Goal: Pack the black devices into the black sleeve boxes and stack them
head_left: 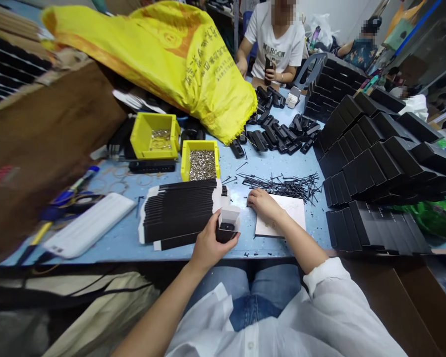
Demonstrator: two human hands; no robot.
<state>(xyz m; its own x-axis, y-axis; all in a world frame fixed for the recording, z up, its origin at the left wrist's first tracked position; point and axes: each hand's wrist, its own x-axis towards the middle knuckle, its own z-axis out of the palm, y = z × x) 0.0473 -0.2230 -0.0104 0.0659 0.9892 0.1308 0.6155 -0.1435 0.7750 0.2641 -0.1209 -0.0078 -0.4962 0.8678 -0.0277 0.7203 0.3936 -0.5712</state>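
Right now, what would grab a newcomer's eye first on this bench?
Probably the big yellow bag slumped over the far left of the blue table, then the stacks of black boxes along the right. Near the front edge, the left hand holds a small open box, and the right hand rests beside a scatter of thin black pins.

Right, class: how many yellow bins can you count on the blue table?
2. One yellow bin stands further back on the left; the second bin, full of small metal parts, stands beside it on the right. The yellow sack may hide others.
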